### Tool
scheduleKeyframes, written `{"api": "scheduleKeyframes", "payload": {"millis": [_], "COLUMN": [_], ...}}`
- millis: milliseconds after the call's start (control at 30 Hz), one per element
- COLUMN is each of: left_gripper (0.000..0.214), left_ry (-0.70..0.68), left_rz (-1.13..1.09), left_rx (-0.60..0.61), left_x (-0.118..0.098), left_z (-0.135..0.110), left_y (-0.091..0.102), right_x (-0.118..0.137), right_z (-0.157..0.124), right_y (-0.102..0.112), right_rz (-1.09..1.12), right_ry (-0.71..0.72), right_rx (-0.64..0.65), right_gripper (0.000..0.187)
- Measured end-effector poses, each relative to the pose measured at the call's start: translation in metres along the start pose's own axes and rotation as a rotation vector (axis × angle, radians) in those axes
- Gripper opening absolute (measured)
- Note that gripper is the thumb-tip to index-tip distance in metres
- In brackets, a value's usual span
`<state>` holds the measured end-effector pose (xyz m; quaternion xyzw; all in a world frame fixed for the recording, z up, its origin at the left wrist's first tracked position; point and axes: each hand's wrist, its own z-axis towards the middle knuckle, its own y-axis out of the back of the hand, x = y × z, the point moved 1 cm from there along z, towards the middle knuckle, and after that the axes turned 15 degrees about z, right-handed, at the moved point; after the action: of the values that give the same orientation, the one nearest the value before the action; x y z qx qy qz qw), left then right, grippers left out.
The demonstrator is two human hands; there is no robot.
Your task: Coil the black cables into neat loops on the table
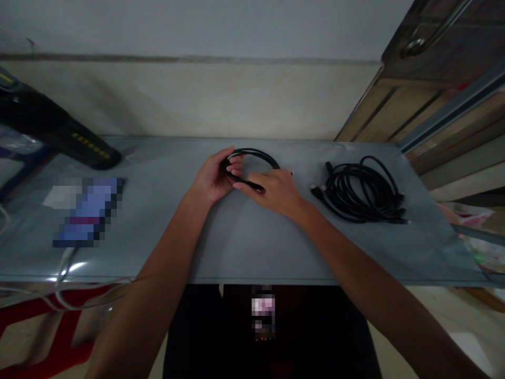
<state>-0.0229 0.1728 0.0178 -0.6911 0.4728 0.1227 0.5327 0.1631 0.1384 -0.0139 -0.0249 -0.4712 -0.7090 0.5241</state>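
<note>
Two bare hands meet over the middle of a grey desk (236, 247), seen from above by the person's head camera. The left hand (213, 179) is curled shut around one side of a small coil of black cable (256, 155), gripping the gathered loops. The right hand (278, 192) lies just beside it, fingers partly bent, pinching a strand of the same cable near the bottom of the coil. The coil sits low over the desk, near its far edge, between the two hands.

Well apart, to the right, a larger loose bundle of black cables (363, 192) lies on the desk with several plug ends poking out. At the far left lies a black handheld device with yellow lettering (59, 134), and near it a blurred flat object (84, 210). A thin white wire (65, 263) trails off the front left edge.

By the look of it, the cable is midway through being wound into a neat coil. The next move likely calls for the left hand to keep the loops pinned while the right feeds the loose strand round.
</note>
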Motion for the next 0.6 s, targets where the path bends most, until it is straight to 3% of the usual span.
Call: {"api": "scheduleKeyframes", "payload": {"millis": [267, 400, 500, 600], "left_gripper": [0.034, 0.045, 0.044, 0.044], "left_ry": [-0.077, -0.205, -0.310, -0.362], "left_rz": [-0.043, -0.161, -0.200, -0.174], "left_rx": [-0.055, -0.058, -0.090, -0.140], "left_x": [-0.006, -0.011, -0.013, -0.012], "left_z": [-0.005, -0.008, -0.010, -0.012], "left_y": [0.000, 0.003, 0.003, 0.001], "right_x": [0.001, -0.008, -0.023, -0.036], "right_z": [0.004, 0.007, 0.008, 0.009], "right_y": [0.007, 0.008, 0.002, -0.009], "right_rz": [-0.055, -0.042, 0.103, 0.443], "right_ry": [0.091, 0.050, -0.068, -0.255], "right_rx": [-0.030, -0.194, -0.367, -0.496], "right_gripper": [0.060, 0.045, 0.065, 0.084]}}
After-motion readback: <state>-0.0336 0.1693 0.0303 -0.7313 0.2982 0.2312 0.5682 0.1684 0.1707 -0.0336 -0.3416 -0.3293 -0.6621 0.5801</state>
